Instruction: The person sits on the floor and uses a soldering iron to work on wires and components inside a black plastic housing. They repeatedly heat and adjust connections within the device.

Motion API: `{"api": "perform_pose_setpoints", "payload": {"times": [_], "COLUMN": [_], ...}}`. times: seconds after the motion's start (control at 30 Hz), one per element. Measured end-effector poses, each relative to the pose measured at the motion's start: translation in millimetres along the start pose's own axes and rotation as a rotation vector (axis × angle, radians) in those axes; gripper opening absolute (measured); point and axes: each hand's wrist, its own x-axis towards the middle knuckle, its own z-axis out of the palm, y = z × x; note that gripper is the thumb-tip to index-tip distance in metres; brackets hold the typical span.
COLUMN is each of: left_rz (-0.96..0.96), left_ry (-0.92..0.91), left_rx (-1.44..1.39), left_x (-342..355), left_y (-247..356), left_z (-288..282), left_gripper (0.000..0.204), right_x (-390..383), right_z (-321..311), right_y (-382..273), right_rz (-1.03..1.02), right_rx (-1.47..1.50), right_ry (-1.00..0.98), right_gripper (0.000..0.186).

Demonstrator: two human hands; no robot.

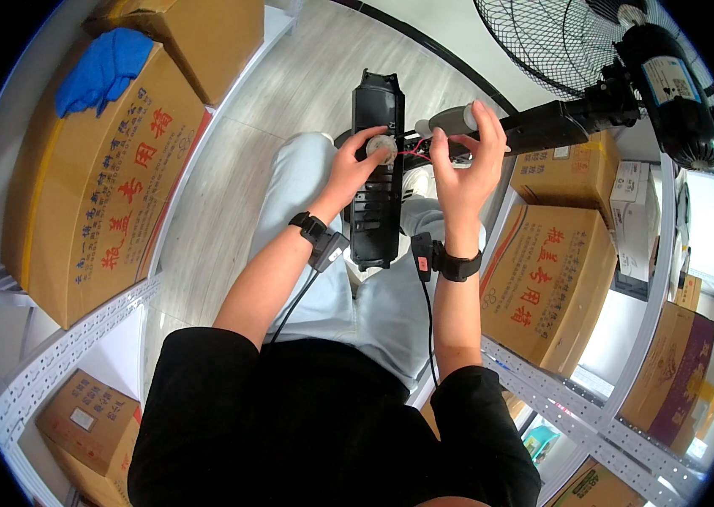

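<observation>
A long black plastic housing (376,215) with ribs and slots rests lengthwise over my lap. My left hand (354,169) has thumb and fingers closed round a silvery round disc, perhaps a small speaker (381,148), at the housing's middle. Between the thumb and fingers of my right hand (468,169) sits a dark grey, rounded piece (453,121) whose kind I cannot make out. Thin red wires (416,152) run from beside the disc toward the right hand. Behind that hand, a black column (547,127) reaches toward the fan.
A black fan (670,84) with a wire guard (543,42) fills the upper right. Large cardboard boxes (112,194) stand on shelving at left, a blue cloth (108,68) on top. More boxes (547,287) occupy the metal racks (560,389) at right. Cables hang from both wristbands.
</observation>
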Motion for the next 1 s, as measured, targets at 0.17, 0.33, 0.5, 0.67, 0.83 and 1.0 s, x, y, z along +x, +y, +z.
{"api": "perform_pose_setpoints", "payload": {"times": [0.17, 0.33, 0.5, 0.67, 0.83, 1.0], "left_rz": [-0.019, 0.000, -0.011, -0.015, -0.022, -0.013], "left_ry": [0.002, -0.007, -0.009, 0.005, -0.010, -0.008], "left_rx": [-0.038, 0.037, -0.043, -0.055, -0.081, -0.010], "left_x": [-1, -2, -1, -1, 0, 0], "left_y": [4, 4, 4, 3, 0, 0], "left_z": [1, 0, 1, 1, 1, 1], "left_gripper": [0.037, 0.037, 0.037, 0.036, 0.036, 0.036], "right_x": [0, 2, 1, 0, 2, 3], "right_z": [-6, -5, -6, -9, -4, -6], "right_y": [-7, -14, -8, -10, -10, -15], "right_rz": [0.126, -0.064, 0.007, -0.050, 0.124, 0.001], "right_rx": [0.047, -0.096, -0.019, -0.163, 0.194, -0.132], "right_ry": [-0.089, -0.004, -0.041, -0.024, -0.104, -0.091], "right_gripper": [0.053, 0.053, 0.052, 0.050, 0.052, 0.050]}}
